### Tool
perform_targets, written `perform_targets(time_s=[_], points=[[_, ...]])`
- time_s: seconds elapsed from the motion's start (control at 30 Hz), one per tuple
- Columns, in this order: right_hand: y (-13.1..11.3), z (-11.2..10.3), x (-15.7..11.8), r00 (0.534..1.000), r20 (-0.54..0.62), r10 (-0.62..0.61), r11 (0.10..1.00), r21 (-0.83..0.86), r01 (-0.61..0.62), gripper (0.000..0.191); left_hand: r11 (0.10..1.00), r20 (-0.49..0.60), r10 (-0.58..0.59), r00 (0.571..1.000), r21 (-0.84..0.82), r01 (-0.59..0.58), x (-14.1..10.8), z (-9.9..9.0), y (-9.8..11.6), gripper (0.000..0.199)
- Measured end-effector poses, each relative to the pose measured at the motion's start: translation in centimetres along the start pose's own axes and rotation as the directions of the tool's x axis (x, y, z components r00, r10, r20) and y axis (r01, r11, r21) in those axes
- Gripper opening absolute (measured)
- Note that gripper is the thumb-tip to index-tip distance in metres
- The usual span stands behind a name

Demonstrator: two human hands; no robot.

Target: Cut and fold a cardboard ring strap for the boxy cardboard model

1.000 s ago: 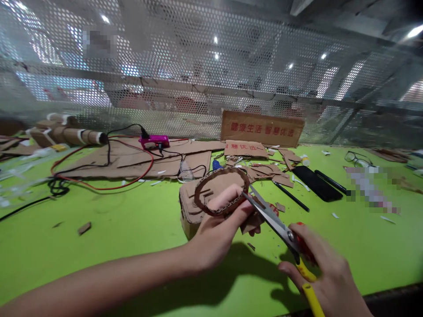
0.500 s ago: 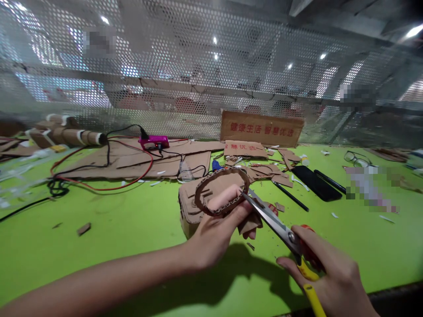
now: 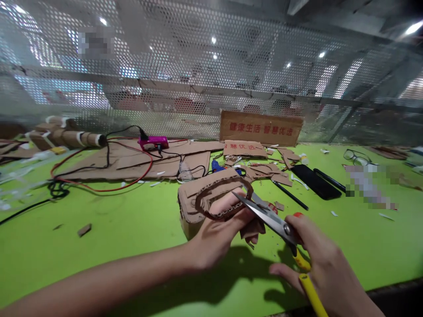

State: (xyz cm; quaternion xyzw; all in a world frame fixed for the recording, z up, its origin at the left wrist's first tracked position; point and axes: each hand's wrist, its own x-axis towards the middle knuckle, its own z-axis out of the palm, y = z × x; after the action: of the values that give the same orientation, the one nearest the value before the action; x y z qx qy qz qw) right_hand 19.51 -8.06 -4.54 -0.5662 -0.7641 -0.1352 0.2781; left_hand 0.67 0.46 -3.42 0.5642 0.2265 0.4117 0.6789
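An oval cardboard ring [image 3: 202, 199] is held by my left hand [image 3: 214, 237], with a finger through its opening and the thumb at its near right side. A loose cardboard flap [image 3: 253, 230] hangs under that hand. My right hand [image 3: 325, 268] grips scissors [image 3: 269, 216] with yellow and red handles. Their blades are parted, one tip over the ring's opening and the other beyond its right edge. Just behind the ring, a rounded cardboard box [image 3: 189, 224] rests on the green table [image 3: 125, 229], partly hidden by the ring and hand.
Cardboard sheets [image 3: 132, 160] and a pink device [image 3: 153, 142] with cables lie at the back left, near a taped cardboard object [image 3: 69, 134]. Toward the right are scraps, a black pen [image 3: 291, 195], a black phone [image 3: 315, 181] and glasses [image 3: 358, 158].
The scissors and my right hand have shifted slightly left, and the blade tip reaches farther over the ring's opening. The ring has tilted a little in my left hand.
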Motion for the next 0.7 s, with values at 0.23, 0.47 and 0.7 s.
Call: perform_targets(time_s=[0.23, 0.47, 0.7], points=[[0.3, 0.4, 0.1, 0.998, -0.051, -0.020, 1.000, -0.021, 0.018, 0.053, 0.993, 0.012, 0.004, 1.000, -0.122, -0.002, 0.5, 0.6, -0.4, 0.015], [1.4, -0.5, -1.3, 0.994, 0.070, 0.088, 0.996, -0.028, -0.086, 0.067, 0.973, -0.065, -0.004, 0.998, -0.229, -0.011, 1.1, 0.7, -0.3, 0.021], [7.5, 0.7, -3.3, 0.810, 0.310, 0.498, 0.867, -0.179, -0.465, 0.037, 0.981, -0.306, -0.124, 0.944, -0.178, 0.071, 1.4, 0.3, 1.0, 0.020]])
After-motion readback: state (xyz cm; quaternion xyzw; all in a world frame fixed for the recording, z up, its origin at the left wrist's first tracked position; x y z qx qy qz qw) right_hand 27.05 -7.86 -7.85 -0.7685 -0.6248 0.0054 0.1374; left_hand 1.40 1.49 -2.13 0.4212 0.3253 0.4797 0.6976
